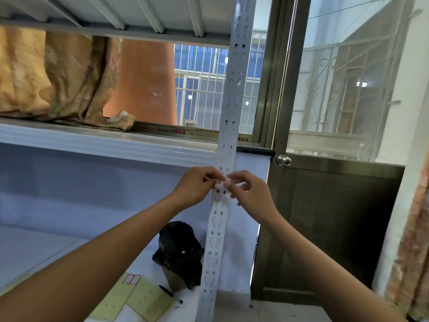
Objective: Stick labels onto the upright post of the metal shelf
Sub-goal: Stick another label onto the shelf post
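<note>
The white perforated upright post [228, 108] of the metal shelf runs from top to bottom through the middle of the view. Both my hands meet in front of it, just below the middle shelf. My left hand [197, 185] and my right hand [247, 190] pinch a small white label [222, 184] between their fingertips, right against the post's face. The label is mostly hidden by my fingers, so I cannot tell if it touches the metal.
A lower shelf board holds yellow label sheets [137, 298], a black pen [169, 293] and a black plastic bag over a box [180, 249]. Orange fabric [58, 77] lies on the middle shelf. A brown door with a round knob [284, 161] stands right of the post.
</note>
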